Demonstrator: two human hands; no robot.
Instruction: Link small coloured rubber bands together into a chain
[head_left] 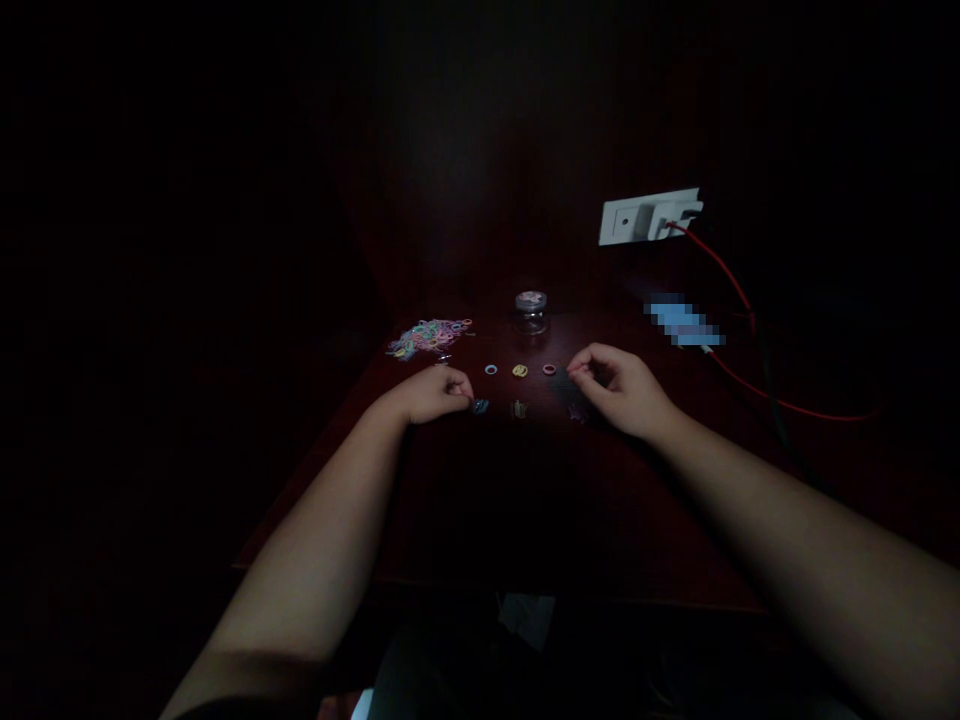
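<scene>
Dim tabletop (540, 530), apparently pink band (549, 370), near right grip (622, 390)

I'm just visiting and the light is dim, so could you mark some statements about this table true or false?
1. The colourful pile lies left of the jar. True.
2. The yellow bands lie between the blue ring and the pink ring. True.
3. The red cable hangs unplugged. False: the red cable runs from the white charger.
4. The left hand is on the jar. False: the left hand is by the small blue heap.
</scene>
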